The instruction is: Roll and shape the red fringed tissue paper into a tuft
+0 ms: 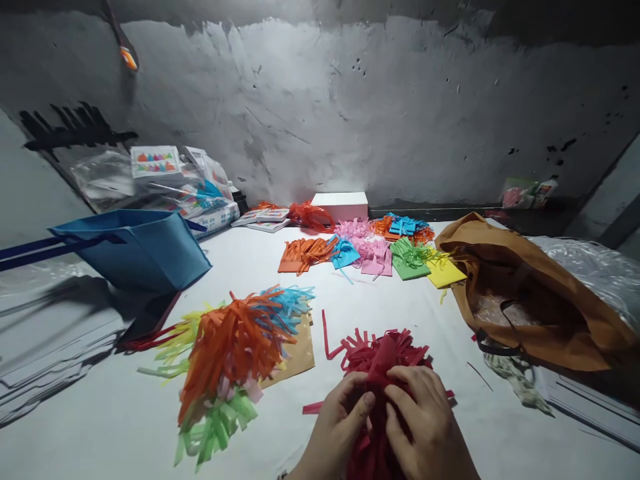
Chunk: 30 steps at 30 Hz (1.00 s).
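Note:
Between my hands is a dark red piece of fringed tissue paper point(383, 357), its cut strips fanning out on the table and hanging toward me. My left hand point(345, 417) pinches the plain middle band from the left, thumb uppermost. From the right, my right hand point(420, 413) has its fingers curled over the same band. Loose red strips point(326, 337) lie beside it. To the left rests a heap of fringed tassels in orange point(233, 340), blue, yellow and green, partly over a brown paper envelope point(295, 353).
Folded fringed papers in orange point(303, 257), blue, pink, green point(410, 259) and yellow point(445, 270) lie farther back. A blue fabric bag point(145, 250) stands left, a brown bag point(540, 300) lies right. A white box point(340, 200) and plastic-wrapped packs point(155, 163) sit along the wall.

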### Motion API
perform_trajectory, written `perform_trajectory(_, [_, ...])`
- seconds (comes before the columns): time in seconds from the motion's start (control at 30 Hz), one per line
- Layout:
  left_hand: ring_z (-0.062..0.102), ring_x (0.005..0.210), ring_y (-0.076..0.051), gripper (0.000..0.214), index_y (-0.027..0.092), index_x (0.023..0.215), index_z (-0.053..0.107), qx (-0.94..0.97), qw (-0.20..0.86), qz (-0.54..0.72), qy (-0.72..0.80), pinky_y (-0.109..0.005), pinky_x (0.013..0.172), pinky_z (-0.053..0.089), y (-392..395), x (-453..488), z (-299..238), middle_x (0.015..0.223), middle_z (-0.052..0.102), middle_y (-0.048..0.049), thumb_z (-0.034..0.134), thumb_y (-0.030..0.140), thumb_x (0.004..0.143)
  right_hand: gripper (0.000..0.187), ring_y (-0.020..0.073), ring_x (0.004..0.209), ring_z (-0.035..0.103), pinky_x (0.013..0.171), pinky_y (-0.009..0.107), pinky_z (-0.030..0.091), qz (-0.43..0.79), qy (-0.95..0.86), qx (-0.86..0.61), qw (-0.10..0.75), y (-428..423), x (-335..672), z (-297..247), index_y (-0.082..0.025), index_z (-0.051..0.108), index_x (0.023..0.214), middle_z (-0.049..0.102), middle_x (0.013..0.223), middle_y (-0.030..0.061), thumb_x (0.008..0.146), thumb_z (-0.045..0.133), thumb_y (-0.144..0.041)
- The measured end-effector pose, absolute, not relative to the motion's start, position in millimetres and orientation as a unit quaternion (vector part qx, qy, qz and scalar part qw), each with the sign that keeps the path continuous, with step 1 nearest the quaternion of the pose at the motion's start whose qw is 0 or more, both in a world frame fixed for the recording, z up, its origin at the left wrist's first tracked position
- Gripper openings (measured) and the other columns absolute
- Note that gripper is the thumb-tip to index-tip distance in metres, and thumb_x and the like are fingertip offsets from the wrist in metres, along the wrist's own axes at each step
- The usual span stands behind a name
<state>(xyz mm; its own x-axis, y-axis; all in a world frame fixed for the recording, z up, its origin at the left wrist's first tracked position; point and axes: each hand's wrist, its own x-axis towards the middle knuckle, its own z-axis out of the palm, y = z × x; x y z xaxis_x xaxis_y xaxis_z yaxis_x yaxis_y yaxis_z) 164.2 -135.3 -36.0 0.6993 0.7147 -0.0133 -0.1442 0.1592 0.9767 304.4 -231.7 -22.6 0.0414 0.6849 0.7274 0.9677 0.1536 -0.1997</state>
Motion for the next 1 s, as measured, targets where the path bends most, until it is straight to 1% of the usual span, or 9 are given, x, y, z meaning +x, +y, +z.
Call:
perform_trajectory(0.07, [0.061, 0.077, -0.017, 0.040, 0.021, 0.104, 0.072, 0.549, 0.739, 0.299, 0.252, -0.024, 0.065, 0.050, -136.8, 164.6, -38.4, 0.090, 0.068, -0.0032, 0.075, 0.054, 0.081, 0.017, 0.0264, 0.107, 0.063, 0.100, 0.049, 0.043, -0.229, -0.669, -0.624, 0.334, -233.0, 301.6, -28.1, -0.018, 0.061, 0.104, 0.066, 0.118, 0.0123, 0.088, 0.058, -0.015])
perform_trajectory(0.13, [0.058, 0.068, -0.013, 0.043, 0.020, 0.105, 0.071, 0.530, 0.754, 0.295, 0.252, -0.024, 0.063, 0.050, -138.3, 165.0, -41.4, 0.086, 0.065, -0.0014, 0.077, 0.055, 0.080, 0.017, 0.0240, 0.111, 0.063, 0.107, 0.047, 0.037, -0.236, -0.670, -0.624, 0.324, -233.6, 298.5, -34.8, -0.018, 0.062, 0.103, 0.067, 0.122, 0.0109, 0.088, 0.058, -0.012])
perform_trajectory(0.23, [0.055, 0.063, -0.010, 0.045, 0.020, 0.106, 0.069, 0.515, 0.766, 0.291, 0.253, -0.024, 0.062, 0.049, -139.9, 165.0, -44.4, 0.081, 0.062, 0.0005, 0.078, 0.055, 0.079, 0.021, 0.0175, 0.103, 0.066, 0.116, 0.045, 0.027, -0.220, -0.662, -0.619, 0.361, -233.0, 294.9, -43.0, -0.019, 0.061, 0.097, 0.071, 0.110, 0.0054, 0.088, 0.053, -0.002])
perform_trajectory(0.37, [0.056, 0.066, -0.011, 0.040, 0.021, 0.107, 0.069, 0.518, 0.766, 0.293, 0.242, -0.023, 0.065, 0.049, -140.8, 162.8, -43.8, 0.085, 0.062, -0.0004, 0.077, 0.051, 0.082, 0.019, 0.0147, 0.092, 0.068, 0.121, 0.045, 0.020, -0.200, -0.653, -0.614, 0.397, -231.0, 295.6, -43.7, -0.019, 0.059, 0.095, 0.071, 0.095, 0.0022, 0.089, 0.054, -0.001])
perform_trajectory(0.53, [0.058, 0.073, -0.014, 0.036, 0.020, 0.106, 0.069, 0.562, 0.737, 0.290, 0.237, -0.025, 0.067, 0.050, -139.1, 159.7, -44.5, 0.093, 0.064, -0.0041, 0.072, 0.049, 0.086, 0.017, 0.0134, 0.085, 0.067, 0.119, 0.040, 0.022, -0.170, -0.652, -0.620, 0.403, -227.9, 299.7, -37.0, -0.022, 0.055, 0.091, 0.067, 0.087, -0.0017, 0.090, 0.055, -0.006])
perform_trajectory(0.63, [0.060, 0.079, -0.017, 0.035, 0.020, 0.107, 0.069, 0.594, 0.706, 0.303, 0.239, -0.028, 0.074, 0.052, -136.4, 159.5, -47.1, 0.097, 0.065, -0.0056, 0.070, 0.049, 0.088, 0.016, 0.0146, 0.084, 0.066, 0.118, 0.042, 0.023, -0.150, -0.628, -0.632, 0.428, -226.2, 298.7, -34.7, -0.024, 0.055, 0.085, 0.065, 0.085, -0.0027, 0.092, 0.055, -0.009])
perform_trajectory(0.8, [0.064, 0.095, -0.024, 0.030, 0.020, 0.104, 0.069, 0.634, 0.667, 0.310, 0.240, -0.032, 0.086, 0.050, -133.4, 161.8, -44.2, 0.101, 0.070, -0.0068, 0.068, 0.046, 0.089, 0.018, 0.0185, 0.089, 0.068, 0.108, 0.047, 0.040, -0.044, -0.611, -0.657, 0.441, -226.3, 300.0, -31.6, -0.025, 0.056, 0.076, 0.068, 0.088, -0.0020, 0.092, 0.058, -0.016])
perform_trajectory(0.93, [0.064, 0.086, -0.023, 0.023, 0.020, 0.099, 0.068, 0.680, 0.613, 0.305, 0.260, -0.030, 0.076, 0.050, -130.9, 163.0, -38.4, 0.094, 0.071, -0.0063, 0.062, 0.041, 0.093, 0.020, 0.0177, 0.088, 0.068, 0.083, 0.033, 0.055, 0.036, -0.585, -0.672, 0.452, -226.7, 307.1, -27.8, -0.025, 0.059, 0.073, 0.069, 0.087, -0.0017, 0.094, 0.061, -0.024])
perform_trajectory(1.0, [0.064, 0.080, -0.021, 0.017, 0.020, 0.095, 0.068, 0.725, 0.557, 0.300, 0.272, -0.028, 0.071, 0.049, -129.6, 162.7, -35.9, 0.090, 0.070, -0.0058, 0.058, 0.033, 0.094, 0.016, 0.0172, 0.086, 0.068, 0.087, 0.035, 0.053, -0.048, -0.578, -0.673, 0.458, -225.7, 309.4, -26.1, -0.025, 0.061, 0.080, 0.069, 0.088, -0.0007, 0.096, 0.058, -0.023])
